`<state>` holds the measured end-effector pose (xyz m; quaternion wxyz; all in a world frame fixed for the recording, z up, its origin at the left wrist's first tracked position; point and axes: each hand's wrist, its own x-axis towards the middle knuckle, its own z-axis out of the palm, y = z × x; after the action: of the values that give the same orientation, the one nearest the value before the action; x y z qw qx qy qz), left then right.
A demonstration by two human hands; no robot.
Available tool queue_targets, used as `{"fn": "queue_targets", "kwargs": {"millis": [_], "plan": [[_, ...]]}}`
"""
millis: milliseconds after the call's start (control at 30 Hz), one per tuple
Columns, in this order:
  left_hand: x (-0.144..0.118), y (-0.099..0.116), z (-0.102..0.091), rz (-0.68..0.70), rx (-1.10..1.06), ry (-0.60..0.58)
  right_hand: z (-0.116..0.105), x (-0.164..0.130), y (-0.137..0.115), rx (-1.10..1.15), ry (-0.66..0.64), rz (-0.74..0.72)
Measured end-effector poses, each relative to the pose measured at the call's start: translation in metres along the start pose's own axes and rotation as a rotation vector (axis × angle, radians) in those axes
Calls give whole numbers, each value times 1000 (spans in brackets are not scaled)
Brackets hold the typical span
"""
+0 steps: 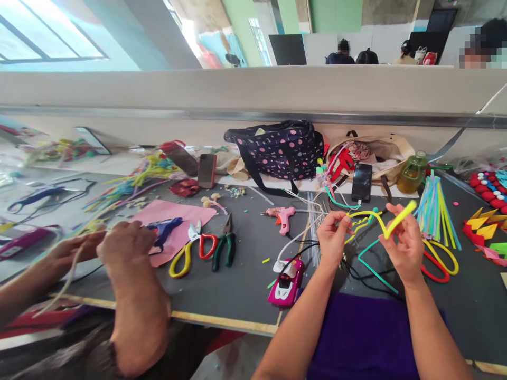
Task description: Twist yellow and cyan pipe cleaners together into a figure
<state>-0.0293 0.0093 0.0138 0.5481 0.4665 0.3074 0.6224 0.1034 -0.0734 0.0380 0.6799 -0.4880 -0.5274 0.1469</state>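
A bent yellow pipe cleaner (pixel 366 214) stretches between my two hands above the dark table. Its left end is pinched in the fingertips of my left hand (pixel 332 238). My right hand (pixel 404 248) grips it near a sharp V-shaped bend, and the other end points up to the right. Below and between the hands lie a bent green pipe cleaner (pixel 374 272) and some twisted yellow pieces, partly hidden. Red-and-yellow-handled scissors (pixel 446 259) rest beside my right wrist, their blades hidden. Thin wires and clear glue sticks (pixel 314 237) lie just left of my left hand.
Left of me, a co-worker's hands (pixel 122 243) work over pink paper (pixel 198 212). Between us are pliers (pixel 225 245), other scissors (pixel 182 261), a pink glue gun (pixel 282 217) and a magenta power strip (pixel 285 290). Bags (pixel 281 153), a phone (pixel 362 182) and a bottle (pixel 412 174) stand behind.
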Motion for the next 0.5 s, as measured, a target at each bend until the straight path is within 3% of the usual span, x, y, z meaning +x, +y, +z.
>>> {"fn": "queue_targets", "kwargs": {"millis": [100, 267, 333, 400, 500], "plan": [[-3, 2, 2, 15, 48, -32, 0, -4, -5, -9, 39, -44], [-3, 0, 1, -6, 14, -18, -9, 4, -5, 31, 452, -9], [-4, -1, 0, -13, -3, -27, -18, 11, 0, 103, 512, 88], [-4, -2, 0, -21, -12, -45, -28, 16, 6, 106, 359, 266], [-4, -1, 0, -20, -33, -39, -40, 18, 12, 59, -132, 537]]}}
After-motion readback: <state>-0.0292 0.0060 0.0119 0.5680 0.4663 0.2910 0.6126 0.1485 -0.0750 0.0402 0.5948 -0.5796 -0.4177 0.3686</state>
